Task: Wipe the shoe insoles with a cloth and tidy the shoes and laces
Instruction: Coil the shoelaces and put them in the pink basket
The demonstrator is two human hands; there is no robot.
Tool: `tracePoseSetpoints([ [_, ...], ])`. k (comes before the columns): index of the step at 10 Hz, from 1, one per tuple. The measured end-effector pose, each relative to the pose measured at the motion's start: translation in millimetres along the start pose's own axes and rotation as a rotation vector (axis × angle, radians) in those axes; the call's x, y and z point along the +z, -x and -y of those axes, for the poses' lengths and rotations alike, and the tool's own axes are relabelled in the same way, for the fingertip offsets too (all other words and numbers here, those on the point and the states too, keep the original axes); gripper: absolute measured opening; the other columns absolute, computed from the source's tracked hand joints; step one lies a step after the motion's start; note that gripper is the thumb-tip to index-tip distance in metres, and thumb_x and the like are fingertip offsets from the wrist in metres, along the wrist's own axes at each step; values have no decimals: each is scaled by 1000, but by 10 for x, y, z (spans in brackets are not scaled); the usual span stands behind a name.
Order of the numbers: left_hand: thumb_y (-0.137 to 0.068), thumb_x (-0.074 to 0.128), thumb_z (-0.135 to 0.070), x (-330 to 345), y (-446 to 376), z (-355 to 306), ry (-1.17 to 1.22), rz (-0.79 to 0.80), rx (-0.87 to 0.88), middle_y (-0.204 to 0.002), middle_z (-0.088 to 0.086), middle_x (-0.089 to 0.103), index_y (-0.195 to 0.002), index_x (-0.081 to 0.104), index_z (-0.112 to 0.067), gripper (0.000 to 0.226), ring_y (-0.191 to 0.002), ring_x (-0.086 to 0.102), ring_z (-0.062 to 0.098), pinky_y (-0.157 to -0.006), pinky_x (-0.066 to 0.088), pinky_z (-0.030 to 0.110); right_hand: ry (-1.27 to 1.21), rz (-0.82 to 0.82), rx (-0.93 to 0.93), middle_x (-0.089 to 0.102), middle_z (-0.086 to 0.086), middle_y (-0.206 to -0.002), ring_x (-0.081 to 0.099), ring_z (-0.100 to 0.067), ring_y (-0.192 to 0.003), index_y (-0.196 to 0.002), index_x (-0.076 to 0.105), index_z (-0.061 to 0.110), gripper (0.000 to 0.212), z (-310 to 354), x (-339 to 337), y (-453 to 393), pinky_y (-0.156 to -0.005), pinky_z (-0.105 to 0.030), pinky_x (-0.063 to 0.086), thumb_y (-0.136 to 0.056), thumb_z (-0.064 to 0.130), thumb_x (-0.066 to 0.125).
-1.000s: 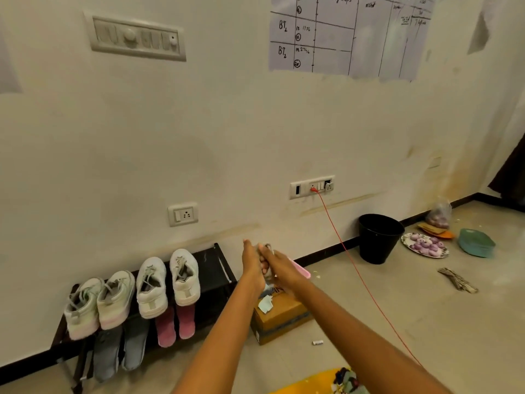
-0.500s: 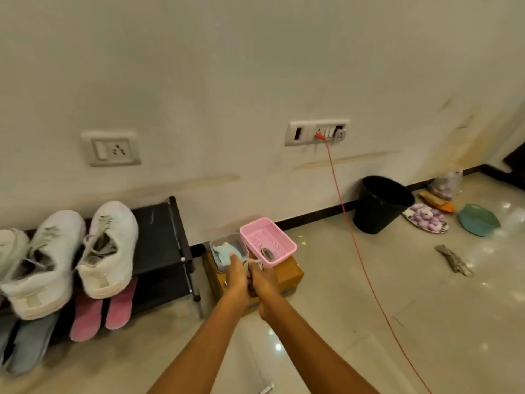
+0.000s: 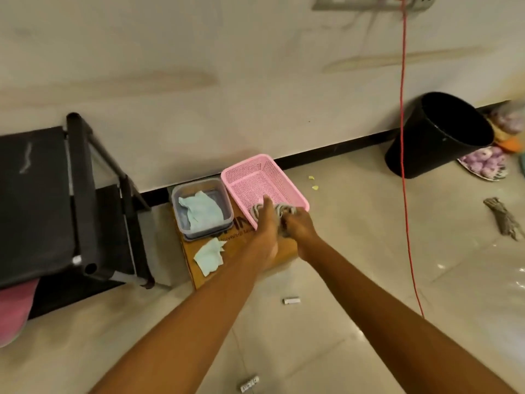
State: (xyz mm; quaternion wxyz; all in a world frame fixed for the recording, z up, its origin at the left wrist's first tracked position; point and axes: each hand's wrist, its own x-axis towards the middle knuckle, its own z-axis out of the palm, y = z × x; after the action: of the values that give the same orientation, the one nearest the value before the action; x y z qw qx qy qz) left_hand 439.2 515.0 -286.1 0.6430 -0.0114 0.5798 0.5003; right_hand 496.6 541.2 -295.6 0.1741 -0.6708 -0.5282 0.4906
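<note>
- Two hands meet at the near edge of the pink basket (image 3: 265, 177), both on the grey laces (image 3: 285, 208).
- Left of your hands, a clear tub (image 3: 202, 207) holds a pale cloth (image 3: 200, 211); a second cloth (image 3: 209, 255) lies on the cardboard box (image 3: 196, 268).
- Your left hand (image 3: 265, 227) curls over the laces.
- Your right hand (image 3: 299, 227) grips the bundle too.
- Far right stands a black bin (image 3: 434, 137).

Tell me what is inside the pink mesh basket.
Coiled grey shoelaces lie at the near end of the pink mesh plastic basket; both hands cover part, so more may be hidden.
</note>
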Motion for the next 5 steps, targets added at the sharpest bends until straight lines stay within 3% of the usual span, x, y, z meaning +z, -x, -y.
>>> tracePoseSetpoints([
  [1, -96, 34, -54, 218, -194, -227, 87, -20, 57, -124, 12, 56, -135, 44, -13, 58, -113, 56, 25, -90, 49, 35, 144, -5, -39, 62, -16, -110, 60, -31, -102, -115, 54, 0, 26, 217, -148, -396, -91, -46, 52, -92, 10, 48],
  [2, -98, 26, -52, 265, -241, -341, 97, 14, -7, -138, 14, 47, -142, 36, -11, 60, -128, 46, 30, -101, 40, 38, 424, 81, -87, 58, -16, -117, 58, -32, -106, -122, 49, 1, 32, 304, -136, -790, -92, -38, 50, -93, 16, 52],
  [4, -99, 23, -50, 249, -459, -297, 63, -119, -18, -131, 19, 52, -138, 42, -7, 61, -121, 52, 28, -97, 46, 35, 870, 207, -270, 65, -12, -105, 62, -25, -91, -108, 61, 2, 22, 171, 111, -1131, -77, -30, 47, -91, 13, 53],
  [5, -101, 21, -43, 303, -472, -313, 10, -82, -36, -134, 17, 50, -137, 41, 0, 59, -126, 47, 28, -104, 40, 33, 875, 184, -265, 63, -9, -99, 57, -20, -77, -106, 60, 3, 19, 86, 140, -1116, -67, -29, 43, -90, 12, 53],
])
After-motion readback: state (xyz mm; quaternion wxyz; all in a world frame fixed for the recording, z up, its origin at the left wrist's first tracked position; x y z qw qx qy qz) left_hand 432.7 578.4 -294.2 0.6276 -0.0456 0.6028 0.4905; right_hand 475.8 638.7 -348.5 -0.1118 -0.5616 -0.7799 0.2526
